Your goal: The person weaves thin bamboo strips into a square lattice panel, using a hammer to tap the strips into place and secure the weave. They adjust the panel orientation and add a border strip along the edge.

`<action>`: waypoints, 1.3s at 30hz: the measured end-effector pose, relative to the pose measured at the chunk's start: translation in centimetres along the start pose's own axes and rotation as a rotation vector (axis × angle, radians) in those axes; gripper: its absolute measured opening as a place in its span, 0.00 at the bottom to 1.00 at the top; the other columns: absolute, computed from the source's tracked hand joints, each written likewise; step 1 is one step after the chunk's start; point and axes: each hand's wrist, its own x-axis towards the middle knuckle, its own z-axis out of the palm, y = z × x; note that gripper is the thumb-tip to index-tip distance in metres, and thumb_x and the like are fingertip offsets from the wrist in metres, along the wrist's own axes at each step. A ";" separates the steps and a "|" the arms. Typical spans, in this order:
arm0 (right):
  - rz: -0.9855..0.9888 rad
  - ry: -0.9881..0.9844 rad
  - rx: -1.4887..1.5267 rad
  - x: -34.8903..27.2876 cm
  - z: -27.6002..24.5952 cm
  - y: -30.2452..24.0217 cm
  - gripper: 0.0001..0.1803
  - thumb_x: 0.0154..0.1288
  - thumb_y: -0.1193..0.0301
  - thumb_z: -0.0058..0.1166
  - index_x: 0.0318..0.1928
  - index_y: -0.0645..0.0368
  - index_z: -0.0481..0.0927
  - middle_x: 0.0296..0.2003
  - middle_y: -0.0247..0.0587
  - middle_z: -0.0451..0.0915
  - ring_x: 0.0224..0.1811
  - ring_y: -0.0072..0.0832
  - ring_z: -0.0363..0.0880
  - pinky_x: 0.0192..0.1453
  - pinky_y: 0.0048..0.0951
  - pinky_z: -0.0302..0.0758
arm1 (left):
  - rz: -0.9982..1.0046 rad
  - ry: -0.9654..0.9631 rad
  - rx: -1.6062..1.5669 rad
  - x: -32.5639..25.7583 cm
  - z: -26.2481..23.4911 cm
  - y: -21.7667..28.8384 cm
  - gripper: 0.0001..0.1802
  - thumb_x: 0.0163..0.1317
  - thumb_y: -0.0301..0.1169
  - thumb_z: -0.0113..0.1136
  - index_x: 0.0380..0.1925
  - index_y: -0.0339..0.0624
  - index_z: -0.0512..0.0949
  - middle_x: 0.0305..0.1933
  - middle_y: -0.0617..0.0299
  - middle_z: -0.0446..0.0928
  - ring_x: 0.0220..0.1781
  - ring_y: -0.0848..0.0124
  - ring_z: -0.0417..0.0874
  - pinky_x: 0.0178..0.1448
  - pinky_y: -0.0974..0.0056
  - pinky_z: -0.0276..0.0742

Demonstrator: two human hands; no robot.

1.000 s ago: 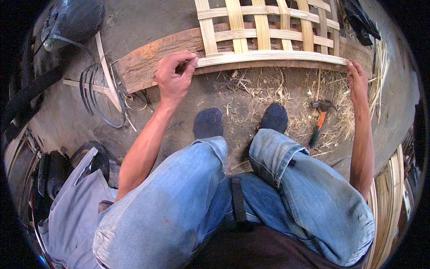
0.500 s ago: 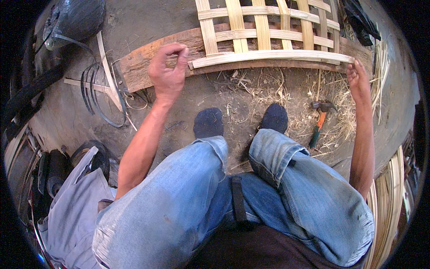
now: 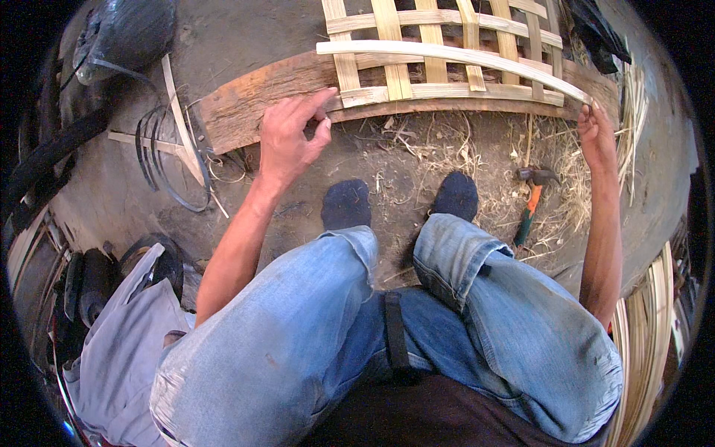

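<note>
A loose pale bamboo strip slants over a half-woven lattice of flat bamboo strips. Its right end is pinched in the fingertips of my right hand, while its left end lies free over the lattice's left edge. Beside the lattice's lower left corner is my left hand, thumb and forefinger apart and nothing between them. Whether its forefinger touches the corner, I cannot tell. Under the lattice lies a curved wooden plank.
A claw hammer rests on the floor among shavings. Black strapping coils and cut strips lie left, near a plastic-wrapped bundle. Long bamboo strips are at lower right, a grey cloth at lower left.
The loose strip's left end has swung away from me, up over the lattice, with its right end still pinched. My left hand has moved slightly right and nearer, its fingers opening.
</note>
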 end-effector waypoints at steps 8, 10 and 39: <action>0.015 0.143 -0.042 -0.8 0.6 1.7 0.15 0.73 0.71 0.51 0.57 0.61 0.73 0.47 0.37 0.78 0.49 0.25 0.79 0.55 0.24 0.79 | 0.031 -0.020 0.047 0.1 1.1 0.0 0.25 0.51 0.27 0.62 0.53 0.57 0.81 0.28 0.66 0.74 0.34 0.65 0.75 0.44 0.57 0.68; 0.024 0.167 -0.064 -1.0 1.9 1.6 0.14 0.73 0.72 0.51 0.56 0.60 0.72 0.47 0.37 0.78 0.50 0.26 0.79 0.55 0.24 0.79 | 0.016 -0.012 0.059 -0.2 1.2 0.1 0.24 0.52 0.27 0.62 0.52 0.57 0.81 0.28 0.66 0.73 0.35 0.65 0.75 0.44 0.58 0.67; 0.055 -0.139 -0.180 -6.5 3.2 -1.9 0.14 0.72 0.72 0.52 0.54 0.64 0.76 0.41 0.33 0.79 0.37 0.21 0.77 0.41 0.23 0.77 | 0.035 0.018 0.060 -0.3 1.4 0.3 0.22 0.53 0.28 0.61 0.51 0.56 0.82 0.32 0.65 0.75 0.38 0.65 0.74 0.48 0.58 0.64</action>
